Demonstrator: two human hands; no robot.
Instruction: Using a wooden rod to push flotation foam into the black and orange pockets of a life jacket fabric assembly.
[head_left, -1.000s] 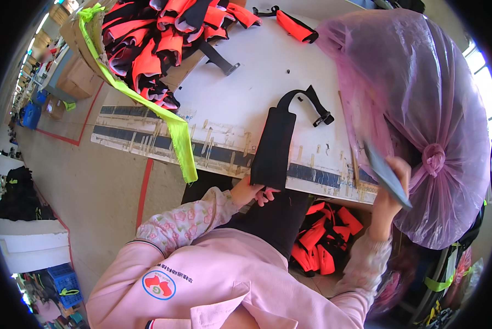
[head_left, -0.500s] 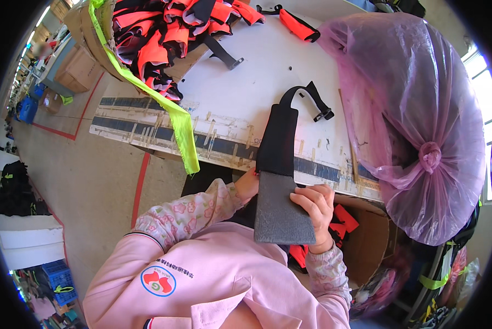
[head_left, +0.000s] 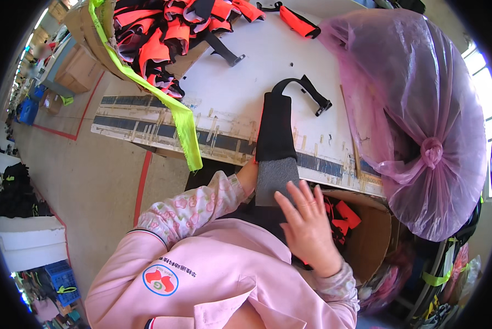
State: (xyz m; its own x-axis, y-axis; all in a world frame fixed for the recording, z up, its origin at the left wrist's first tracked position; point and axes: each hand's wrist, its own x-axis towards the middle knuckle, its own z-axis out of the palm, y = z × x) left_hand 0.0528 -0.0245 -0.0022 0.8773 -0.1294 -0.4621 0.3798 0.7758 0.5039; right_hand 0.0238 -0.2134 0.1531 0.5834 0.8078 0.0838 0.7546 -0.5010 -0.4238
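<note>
A black fabric sleeve (head_left: 275, 129), with orange just showing at its left edge, lies across the table's front edge. From its far end a black strap (head_left: 306, 85) curves to a dark buckle. A flat grey foam pad (head_left: 277, 178) is partly inside the sleeve, its near part sticking out. My left hand (head_left: 248, 175) grips the sleeve near its mouth from the left; its fingers are hidden behind it. My right hand (head_left: 309, 227) is open, fingers spread, at the pad's near right corner. Whether the fingertips touch the pad, I cannot tell.
A pile of orange and black pieces (head_left: 169, 38) fills the table's far left, beside a bright yellow strip (head_left: 183, 129). Another orange piece (head_left: 299, 23) lies at the back. A big pink plastic bag (head_left: 421, 98) stands right. Below the table is a cardboard box (head_left: 375, 236).
The foam pad has gone further into the sleeve, so less grey shows. My right hand has let go of the pad and spread its fingers. The sleeve has shifted slightly left and nearer.
</note>
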